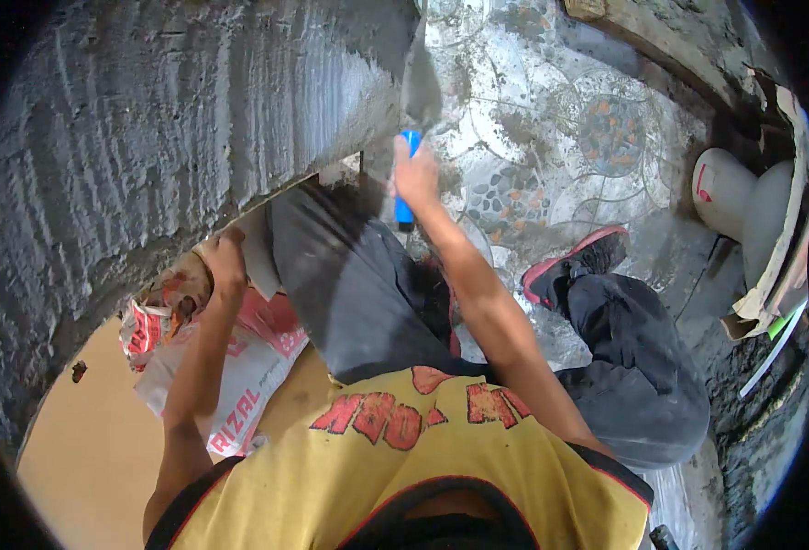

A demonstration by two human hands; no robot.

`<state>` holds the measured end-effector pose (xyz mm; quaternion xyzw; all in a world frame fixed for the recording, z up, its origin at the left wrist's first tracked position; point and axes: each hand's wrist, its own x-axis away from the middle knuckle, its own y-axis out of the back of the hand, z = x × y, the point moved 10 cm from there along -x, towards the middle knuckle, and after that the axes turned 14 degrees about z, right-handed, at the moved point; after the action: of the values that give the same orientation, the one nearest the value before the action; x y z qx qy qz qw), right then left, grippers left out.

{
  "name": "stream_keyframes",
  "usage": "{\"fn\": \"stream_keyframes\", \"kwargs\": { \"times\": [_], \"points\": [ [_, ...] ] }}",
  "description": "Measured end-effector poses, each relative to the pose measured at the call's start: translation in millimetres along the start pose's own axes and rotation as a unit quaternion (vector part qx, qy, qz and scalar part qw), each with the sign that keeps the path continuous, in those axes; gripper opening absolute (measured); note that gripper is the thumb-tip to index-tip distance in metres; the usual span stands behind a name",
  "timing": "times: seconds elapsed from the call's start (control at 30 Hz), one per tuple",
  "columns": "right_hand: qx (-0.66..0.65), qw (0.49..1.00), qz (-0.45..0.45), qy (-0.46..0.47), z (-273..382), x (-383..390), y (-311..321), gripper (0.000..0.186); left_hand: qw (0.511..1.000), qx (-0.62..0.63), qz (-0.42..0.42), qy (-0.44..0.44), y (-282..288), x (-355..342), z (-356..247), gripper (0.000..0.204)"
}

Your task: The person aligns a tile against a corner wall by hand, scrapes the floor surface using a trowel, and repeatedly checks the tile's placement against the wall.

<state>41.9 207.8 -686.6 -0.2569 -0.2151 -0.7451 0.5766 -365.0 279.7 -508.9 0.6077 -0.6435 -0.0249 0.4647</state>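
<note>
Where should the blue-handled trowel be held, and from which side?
Best by its blue handle, likely from the lower right, as the right grip has it. The handle is slim and points back toward the body, while the grey blade extends away; the rough wall crowds the left.

We have the wall (184, 119) filling the upper left, the tiled floor (560, 115) to its right. Trowel (411, 139) in right hand (416, 179), beside the wall's right end. Left hand (227, 263) at the wall's lower edge; sacks (230, 371) below. We log a container (723, 194) far right, past one shoe (569, 264).
</note>
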Motion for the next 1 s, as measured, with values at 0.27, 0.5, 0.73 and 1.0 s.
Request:
{"fn": "stream_keyframes", "kwargs": {
  "times": [0.27, 0.5, 0.73, 1.0],
  "points": [
    [-0.134, 0.986, 0.067, -0.070, 40.0, 22.4, 3.9, 0.042, 0.999, 0.004, 0.024, -0.043, 0.8, 4.4, -7.6, 0.008],
    [-0.103, 0.995, 0.012, -0.009, 50.4, 29.0, 10.5, 0.048, 0.999, 0.004, 0.003, -0.048, 12.7, -6.0, 11.6, 0.009],
    [-0.155, 0.988, -0.007, 0.009, 55.9, 42.1, 14.1, 0.046, 0.998, -0.040, -0.023, -0.049, 23.2, -8.0, 17.3, 0.011],
    [-0.158, 0.987, 0.003, 0.007, 71.2, 51.7, 12.0, 0.045, 0.995, -0.057, -0.004, -0.078, 26.7, -9.2, 25.7, 0.013]
  ]
}}
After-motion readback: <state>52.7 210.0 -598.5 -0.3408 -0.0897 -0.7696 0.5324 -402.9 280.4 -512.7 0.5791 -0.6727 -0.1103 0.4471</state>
